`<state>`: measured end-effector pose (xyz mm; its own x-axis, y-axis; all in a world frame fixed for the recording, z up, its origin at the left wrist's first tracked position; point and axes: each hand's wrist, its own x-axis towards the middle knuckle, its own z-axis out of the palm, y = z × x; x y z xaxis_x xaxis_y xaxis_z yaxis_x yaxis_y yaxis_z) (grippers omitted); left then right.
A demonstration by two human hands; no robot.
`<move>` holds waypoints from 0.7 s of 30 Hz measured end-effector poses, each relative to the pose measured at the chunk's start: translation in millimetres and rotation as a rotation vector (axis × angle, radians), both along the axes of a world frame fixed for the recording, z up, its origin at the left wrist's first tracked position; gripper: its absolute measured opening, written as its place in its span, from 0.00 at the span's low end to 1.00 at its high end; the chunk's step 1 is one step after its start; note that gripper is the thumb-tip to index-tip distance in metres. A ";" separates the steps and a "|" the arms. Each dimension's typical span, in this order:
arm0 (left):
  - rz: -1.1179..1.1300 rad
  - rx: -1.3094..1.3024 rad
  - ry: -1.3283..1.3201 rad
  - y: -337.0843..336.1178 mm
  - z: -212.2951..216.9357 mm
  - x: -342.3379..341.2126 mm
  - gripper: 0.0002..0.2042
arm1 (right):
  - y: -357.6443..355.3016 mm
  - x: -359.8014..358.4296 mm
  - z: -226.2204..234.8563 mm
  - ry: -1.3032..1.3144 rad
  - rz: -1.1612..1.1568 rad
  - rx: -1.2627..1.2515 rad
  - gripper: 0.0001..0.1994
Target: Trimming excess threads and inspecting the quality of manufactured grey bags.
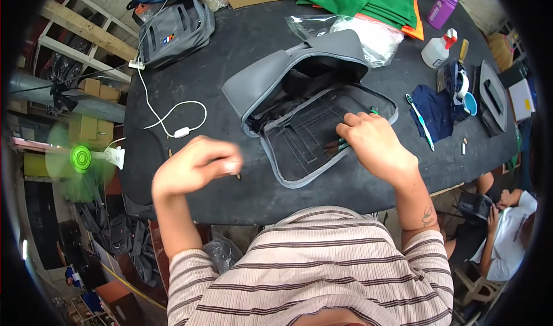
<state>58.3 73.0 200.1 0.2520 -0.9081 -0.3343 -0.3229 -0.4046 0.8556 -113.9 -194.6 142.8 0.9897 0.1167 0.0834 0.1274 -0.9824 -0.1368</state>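
A grey backpack (259, 84) lies unzipped on the dark table, its front panel folded down toward me to show a black lining with stitched pockets (296, 139). Over the right part of that panel, my right hand (371, 141) is closed around a slim dark tool with green parts (344, 144); its kind is mostly hidden by my fingers. Left of the bag, my left hand (193, 165) hovers above the table with fingers curled and thumb drawn in, slightly blurred. Whether anything is between those fingertips is hidden.
A white cable (181, 132) loops at left near a spinning green fan (80, 159). Another grey bag (175, 32), green fabric (351, 0) and clear plastic (374, 41) lie farther back. At right are a spray bottle (438, 50), toothbrush (420, 121) and purple bottle (442, 9). Someone sits lower right.
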 end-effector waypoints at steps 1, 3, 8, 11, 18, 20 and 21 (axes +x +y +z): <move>0.169 0.216 -0.287 30.7 -9.5 0.2 0.04 | 0.0 1.3 1.0 0.006 0.004 0.000 0.09; 0.584 0.606 -0.837 87.0 -33.9 -11.9 0.09 | 2.8 3.4 4.6 0.009 0.020 -0.001 0.10; 0.480 -0.250 -0.010 76.5 -55.4 -51.9 0.12 | 10.2 9.8 6.6 0.063 0.061 -0.015 0.11; 0.366 -0.498 -0.166 -8.0 -67.7 -59.5 0.10 | 9.8 3.4 4.1 0.042 0.037 0.031 0.11; 0.026 -0.095 -0.666 -112.4 -157.1 28.8 0.15 | 10.2 -8.2 7.4 0.062 0.049 0.101 0.10; -0.114 -0.106 -0.672 -116.1 -189.0 55.3 0.16 | 11.1 -11.9 8.1 0.043 0.051 0.129 0.09; -0.143 -0.092 -0.666 -120.1 -184.4 57.3 0.18 | 8.8 -13.2 7.4 0.028 0.036 0.161 0.09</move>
